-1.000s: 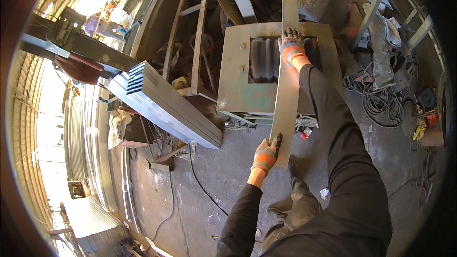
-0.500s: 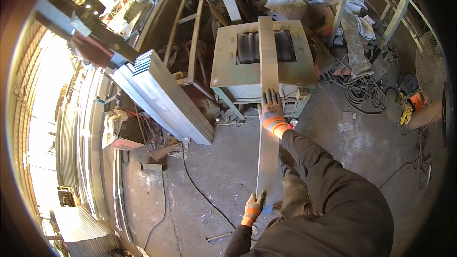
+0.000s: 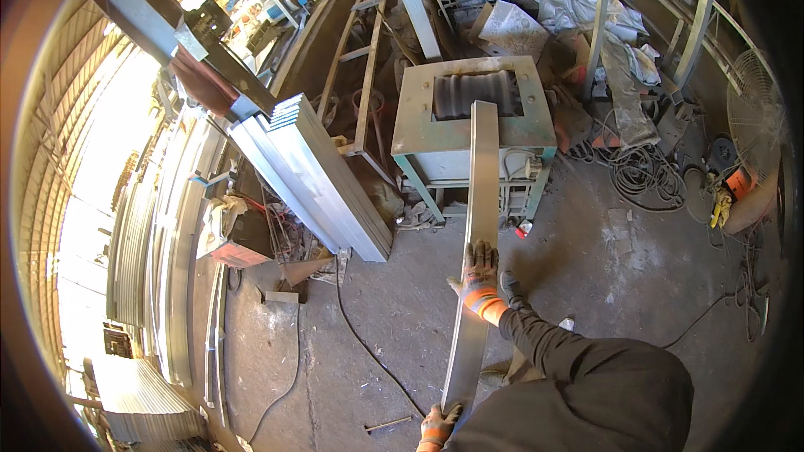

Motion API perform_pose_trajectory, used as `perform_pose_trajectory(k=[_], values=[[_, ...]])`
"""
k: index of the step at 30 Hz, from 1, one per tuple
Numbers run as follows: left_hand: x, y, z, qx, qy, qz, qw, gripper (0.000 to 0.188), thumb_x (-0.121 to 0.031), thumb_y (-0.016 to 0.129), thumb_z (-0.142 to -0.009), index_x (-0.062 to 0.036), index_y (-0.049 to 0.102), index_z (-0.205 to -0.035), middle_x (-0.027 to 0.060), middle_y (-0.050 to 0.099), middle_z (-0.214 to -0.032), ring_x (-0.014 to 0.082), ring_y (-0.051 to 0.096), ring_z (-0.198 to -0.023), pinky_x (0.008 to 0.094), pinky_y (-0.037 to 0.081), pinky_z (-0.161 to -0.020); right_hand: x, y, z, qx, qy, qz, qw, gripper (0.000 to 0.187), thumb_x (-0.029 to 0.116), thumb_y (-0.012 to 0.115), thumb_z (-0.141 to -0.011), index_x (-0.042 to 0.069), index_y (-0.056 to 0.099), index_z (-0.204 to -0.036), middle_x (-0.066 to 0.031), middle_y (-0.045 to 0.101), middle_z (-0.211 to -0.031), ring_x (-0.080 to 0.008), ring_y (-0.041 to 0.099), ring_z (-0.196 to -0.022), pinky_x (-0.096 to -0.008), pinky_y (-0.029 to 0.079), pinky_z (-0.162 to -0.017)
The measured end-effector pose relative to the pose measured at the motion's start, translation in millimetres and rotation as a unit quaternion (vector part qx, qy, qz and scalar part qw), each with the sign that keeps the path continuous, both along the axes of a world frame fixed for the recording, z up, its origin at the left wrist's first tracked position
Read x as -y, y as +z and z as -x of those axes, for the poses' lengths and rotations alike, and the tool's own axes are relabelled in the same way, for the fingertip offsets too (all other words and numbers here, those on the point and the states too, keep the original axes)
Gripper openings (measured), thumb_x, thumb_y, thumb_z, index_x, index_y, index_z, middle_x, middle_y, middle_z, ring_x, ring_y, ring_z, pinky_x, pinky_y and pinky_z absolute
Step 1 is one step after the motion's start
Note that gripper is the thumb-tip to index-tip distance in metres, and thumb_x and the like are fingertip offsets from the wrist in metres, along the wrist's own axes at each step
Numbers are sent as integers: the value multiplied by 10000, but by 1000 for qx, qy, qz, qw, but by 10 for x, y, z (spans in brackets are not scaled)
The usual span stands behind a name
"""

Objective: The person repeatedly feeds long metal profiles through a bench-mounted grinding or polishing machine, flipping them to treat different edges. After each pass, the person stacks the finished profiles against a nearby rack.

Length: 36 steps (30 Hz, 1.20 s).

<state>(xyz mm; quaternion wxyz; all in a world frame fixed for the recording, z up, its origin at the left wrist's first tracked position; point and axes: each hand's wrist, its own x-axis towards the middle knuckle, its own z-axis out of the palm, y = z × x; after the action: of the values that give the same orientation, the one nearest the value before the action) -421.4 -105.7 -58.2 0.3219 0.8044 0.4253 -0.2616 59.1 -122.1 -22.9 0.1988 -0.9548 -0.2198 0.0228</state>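
Observation:
A long, narrow grey metal profile (image 3: 481,176) runs away from me, its far end lying over the front of a grey-green machine stand (image 3: 419,130). Dark ribbed rollers (image 3: 469,95) show in the opening on top of that stand. My right hand (image 3: 480,276), in a grey and orange work glove, lies on the profile's upper face. Its fingers are stretched out and the thumb reaches to the left edge. Low in the picture, my left hand (image 3: 438,427), gloved alike, grips the near end at its left side. Part of that hand is cut off by the frame.
Stacked metal profiles (image 3: 331,180) lean left of the stand, near a ladder-like frame (image 3: 362,67). A black cable (image 3: 360,331) crosses the floor on my left. Coiled cables (image 3: 645,172) and a large fan (image 3: 754,105) stand to the right. Silvery sheeting (image 3: 569,4) lies behind.
Both hands and the profile have moved toward me. The profile's far end no longer crosses the roller opening and now lies at its front edge.

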Motion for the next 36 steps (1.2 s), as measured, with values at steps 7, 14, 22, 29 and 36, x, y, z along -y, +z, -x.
perform_pose_trajectory(k=[7,14,22,29,36], values=[[-138,517,-859,19,-30,-65,997,762,-684,894,-891,-28,676,-1211,254,820,-1030,487,813,-1016,580,646,-913,-93,148,-494,-97,-63,-91,989,1143,104,763,-772,84,325,-1828,-454,161,-1827,-648,178,-1709,-753,146,-1385],[-165,715,-3021,104,-135,-156,973,584,-541,945,-894,-77,646,-1087,193,777,-854,456,785,-824,580,634,-751,-493,-132,-2750,72,-19,-328,942,989,56,748,-804,-14,437,-1741,-441,280,-1807,-609,273,-1705,-590,309,-1409],[-691,611,-6910,296,-128,-184,929,574,-506,922,-911,-56,607,-1075,201,800,-872,448,793,-811,555,633,-742,-1312,114,-6818,230,-81,29,969,632,239,650,-962,42,696,-1561,-231,630,-1630,-454,570,-1514,-590,436,-1285],[-931,368,-7285,302,-158,-189,921,568,-490,906,-932,-46,602,-1114,198,801,-895,447,800,-846,551,639,-777,-1326,-7,-7172,208,-94,7,974,724,299,682,-995,77,602,-1679,-216,502,-1787,-467,460,-1634,-567,378,-1356],[-398,427,-4918,214,-127,-131,960,580,-537,932,-923,-66,619,-1050,160,792,-850,413,795,-791,547,630,-716,-946,26,-4644,48,-32,-45,997,854,246,739,-974,-8,465,-1742,-300,300,-1862,-554,329,-1687,-551,353,-1391]])
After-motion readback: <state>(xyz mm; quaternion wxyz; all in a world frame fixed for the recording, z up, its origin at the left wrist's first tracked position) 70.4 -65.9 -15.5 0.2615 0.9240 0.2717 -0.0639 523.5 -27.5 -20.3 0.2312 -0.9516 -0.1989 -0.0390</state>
